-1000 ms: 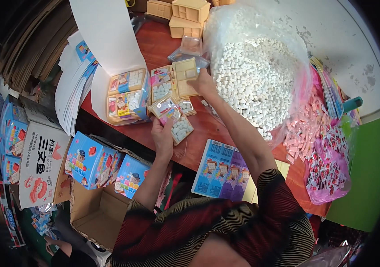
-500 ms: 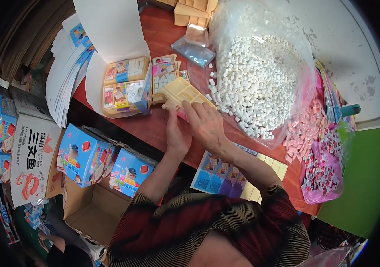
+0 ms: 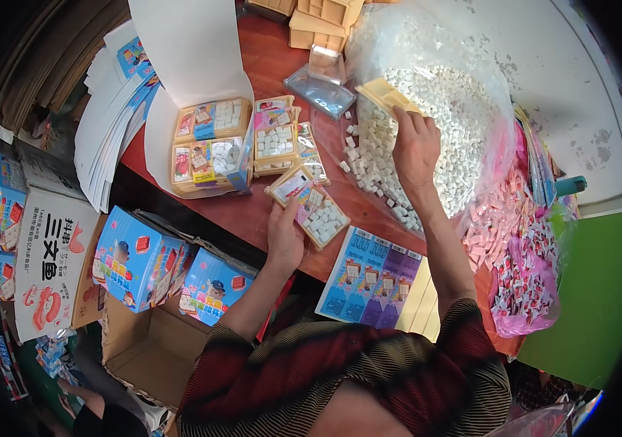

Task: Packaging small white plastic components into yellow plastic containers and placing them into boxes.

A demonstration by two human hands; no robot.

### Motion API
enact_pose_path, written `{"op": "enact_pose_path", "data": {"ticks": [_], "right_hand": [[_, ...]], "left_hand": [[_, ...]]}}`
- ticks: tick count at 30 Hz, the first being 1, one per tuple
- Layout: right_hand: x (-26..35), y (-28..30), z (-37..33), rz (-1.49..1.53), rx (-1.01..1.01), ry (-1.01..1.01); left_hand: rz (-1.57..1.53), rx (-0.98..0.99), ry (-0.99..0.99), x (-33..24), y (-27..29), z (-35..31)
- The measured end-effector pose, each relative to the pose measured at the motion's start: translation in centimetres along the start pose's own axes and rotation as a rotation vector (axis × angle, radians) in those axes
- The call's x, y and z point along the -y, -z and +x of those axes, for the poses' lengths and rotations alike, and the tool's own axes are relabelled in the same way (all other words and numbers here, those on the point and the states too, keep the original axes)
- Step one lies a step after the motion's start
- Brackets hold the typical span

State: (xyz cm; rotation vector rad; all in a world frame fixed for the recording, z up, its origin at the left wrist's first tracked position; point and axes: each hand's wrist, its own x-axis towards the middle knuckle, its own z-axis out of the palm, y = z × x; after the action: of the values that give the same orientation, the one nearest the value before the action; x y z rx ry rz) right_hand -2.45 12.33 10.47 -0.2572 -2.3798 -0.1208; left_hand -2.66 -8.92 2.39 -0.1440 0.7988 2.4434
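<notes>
My left hand [image 3: 285, 237] grips the side of a filled tray [image 3: 325, 222], a beige plastic one with white cubes in one part and a printed card and packets in the rest. My right hand [image 3: 416, 149] pinches an empty beige compartment tray [image 3: 384, 95] by its near end, tilted over the heap of white cubes [image 3: 446, 135]. The heap lies in a large clear plastic bag [image 3: 497, 80]. Left of my left hand, several filled trays [image 3: 276, 140] lie overlapping on the red table [image 3: 252, 211].
A raised-lid white carton [image 3: 190, 51] holds more filled trays [image 3: 223, 116]. Printed sheets [image 3: 362, 280] lie at the near edge. Pink packets [image 3: 500, 240] and a pink bag of small packets [image 3: 526, 291] sit right. Blue boxes [image 3: 139, 258] stand left; empty trays [image 3: 318, 29] at the back.
My hands have moved apart. The right one has carried the empty tray rightward and away, over the cubes. The filled tray now shows fully in my left hand.
</notes>
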Motion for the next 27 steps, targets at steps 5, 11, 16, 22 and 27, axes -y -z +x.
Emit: {"op": "enact_pose_path", "data": {"ticks": [5, 11, 16, 22, 27], "right_hand": [[2.6, -0.2, 0.3, -0.160, 0.326, -0.068], [8.7, -9.2, 1.4, 0.888, 0.737, -0.583], [10.6, -10.6, 2.6, 1.194, 0.918, -0.881], [12.1, -10.9, 3.1, 1.362, 0.950, -0.858], [10.7, -9.2, 3.8, 1.608, 0.870, -0.963]], "left_hand": [[0.035, -0.081, -0.012, -0.9, 0.7, -1.1], [0.065, -0.094, -0.042, -1.0, 1.5, -0.6], [0.077, -0.093, -0.055, -1.0, 2.6, -0.3], [0.070, -0.104, -0.038, -1.0, 2.6, -0.5], [0.072, -0.114, -0.071, -1.7, 2.5, -0.8]]}}
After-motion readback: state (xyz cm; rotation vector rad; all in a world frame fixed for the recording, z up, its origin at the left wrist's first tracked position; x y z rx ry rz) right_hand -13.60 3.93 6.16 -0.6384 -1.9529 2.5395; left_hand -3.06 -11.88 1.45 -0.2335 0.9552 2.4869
